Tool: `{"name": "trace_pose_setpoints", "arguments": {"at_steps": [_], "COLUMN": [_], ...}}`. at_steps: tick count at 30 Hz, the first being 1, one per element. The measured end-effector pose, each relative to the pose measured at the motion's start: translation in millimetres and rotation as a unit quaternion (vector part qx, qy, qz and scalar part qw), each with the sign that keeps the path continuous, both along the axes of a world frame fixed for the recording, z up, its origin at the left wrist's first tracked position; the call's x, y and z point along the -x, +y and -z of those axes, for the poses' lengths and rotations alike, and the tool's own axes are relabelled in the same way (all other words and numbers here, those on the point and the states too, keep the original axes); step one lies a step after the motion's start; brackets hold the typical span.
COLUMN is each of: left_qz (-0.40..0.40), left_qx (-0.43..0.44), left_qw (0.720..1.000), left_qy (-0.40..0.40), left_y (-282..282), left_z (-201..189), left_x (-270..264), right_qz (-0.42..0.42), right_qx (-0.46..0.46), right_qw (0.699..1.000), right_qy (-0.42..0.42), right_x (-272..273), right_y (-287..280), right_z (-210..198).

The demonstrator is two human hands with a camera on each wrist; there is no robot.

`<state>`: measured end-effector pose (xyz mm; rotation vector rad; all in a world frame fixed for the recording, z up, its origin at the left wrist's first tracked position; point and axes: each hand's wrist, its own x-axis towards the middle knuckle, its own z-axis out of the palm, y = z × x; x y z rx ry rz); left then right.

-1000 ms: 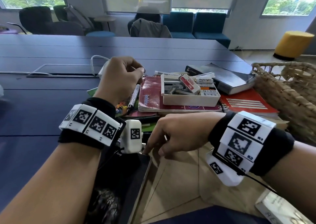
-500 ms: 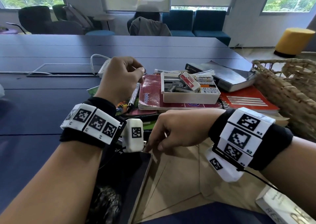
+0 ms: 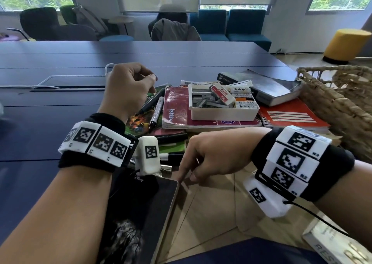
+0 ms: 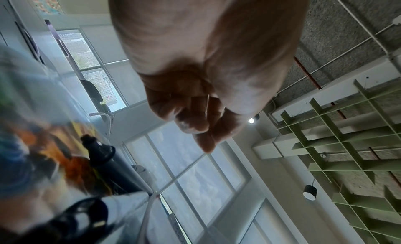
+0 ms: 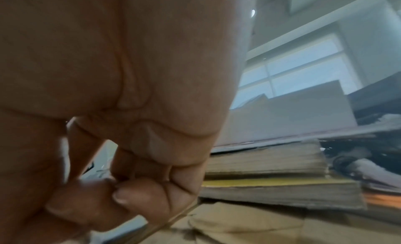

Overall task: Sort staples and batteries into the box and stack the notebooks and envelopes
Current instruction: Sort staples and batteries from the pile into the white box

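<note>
box (image 3: 221, 113) | battery (image 3: 240, 90): "Heybright" | eraser (image 3: 222, 96): "ERASER" | notebook (image 3: 174, 110): "bubbles"

A woven basket (image 3: 340, 102) stands at the right edge of the dark tabletop (image 3: 60, 102), 2 markers (image 3: 156, 112) lie on a colourful cover (title unreadable), and a yellow stool (image 3: 345, 44) stands near blue armchairs (image 3: 229, 25) beyond.

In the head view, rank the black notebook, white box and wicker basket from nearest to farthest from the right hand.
1. Black notebook, just left of the right hand.
2. White box, beyond it on the maroon notebook.
3. Wicker basket, far right.
</note>
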<state>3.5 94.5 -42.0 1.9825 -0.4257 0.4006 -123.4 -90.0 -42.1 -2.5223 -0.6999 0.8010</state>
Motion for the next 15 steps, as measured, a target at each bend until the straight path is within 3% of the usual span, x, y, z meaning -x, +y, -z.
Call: {"name": "trace_pose_setpoints", "arguments": {"at_steps": [5,9,12,15], "left_qz": [0.023,0.092,0.110,0.097], "left_qx": [-0.004,-0.010,-0.036,-0.061], "left_qw": [1.000,0.995,0.990,0.987], "left_qy": [0.006,0.048,0.075,0.114], "left_y": [-9,-28,-42,-52], "left_z": [-2,-1,8,16], "left_x": [5,11,9,5], "right_qz": [0.075,0.118,0.193,0.294], "right_qx": [-0.083,-0.116,-0.136,-0.141], "right_qw": [0.992,0.979,0.946,0.892], "right_qy": [-0.052,-0.118,-0.221,-0.314], "right_x": [-6,-9,-9,-15], "right_y": [-24,-47,-68,-97], "right_z": [-8,-22,-34,-42]}}
